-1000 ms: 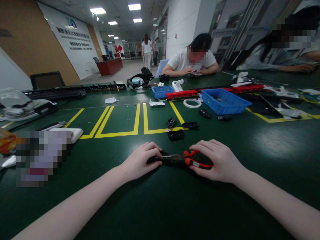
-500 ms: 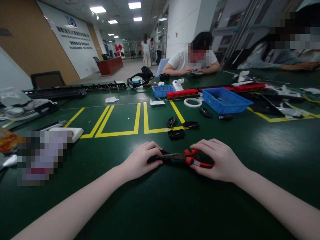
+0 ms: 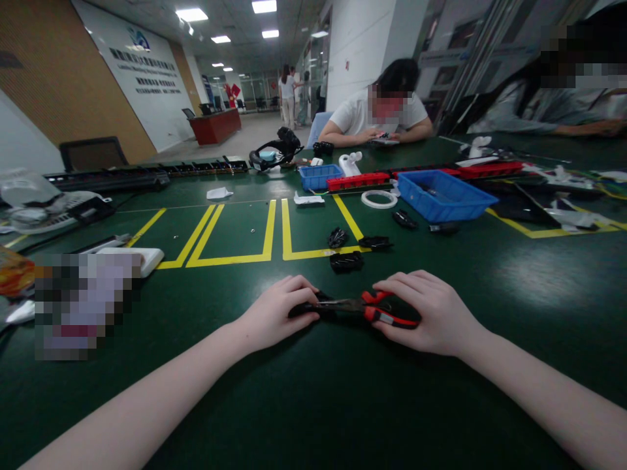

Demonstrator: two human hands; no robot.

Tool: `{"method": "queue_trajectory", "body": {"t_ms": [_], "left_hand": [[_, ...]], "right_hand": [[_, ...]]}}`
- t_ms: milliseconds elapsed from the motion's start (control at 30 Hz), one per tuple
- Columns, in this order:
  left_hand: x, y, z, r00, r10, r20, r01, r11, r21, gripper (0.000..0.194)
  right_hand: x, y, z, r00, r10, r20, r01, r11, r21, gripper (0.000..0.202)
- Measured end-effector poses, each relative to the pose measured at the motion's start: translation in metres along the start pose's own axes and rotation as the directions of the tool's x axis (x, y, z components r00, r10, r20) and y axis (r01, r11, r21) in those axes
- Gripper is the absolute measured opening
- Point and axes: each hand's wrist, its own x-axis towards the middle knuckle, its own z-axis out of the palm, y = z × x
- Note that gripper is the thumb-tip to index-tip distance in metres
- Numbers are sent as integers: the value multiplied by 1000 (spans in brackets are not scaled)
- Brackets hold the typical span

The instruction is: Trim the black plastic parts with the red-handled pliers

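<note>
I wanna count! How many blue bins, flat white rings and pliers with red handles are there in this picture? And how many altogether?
Blue bins: 2
Flat white ring: 1
Pliers with red handles: 1
Total: 4

My left hand kinda hides most of this small black plastic-looking piece, and my right hand covers bits of the red-and-black-handled metal pliers.

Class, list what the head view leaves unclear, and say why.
Head view: much of the black part, covered by the left hand.
Head view: tips of the red-handled pliers, too small and dark.
Head view: inside the larger blue box, partly behind its wall.
</note>
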Motion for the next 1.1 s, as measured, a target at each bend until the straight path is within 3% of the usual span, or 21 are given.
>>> {"method": "queue_trajectory", "body": {"t_ms": [1100], "left_hand": [[0, 0, -1, 1000, 12, -3, -12, 1000, 2, 9]], "right_hand": [[0, 0, 1, 999, -41, -14, 41, 999, -18, 37]]}}
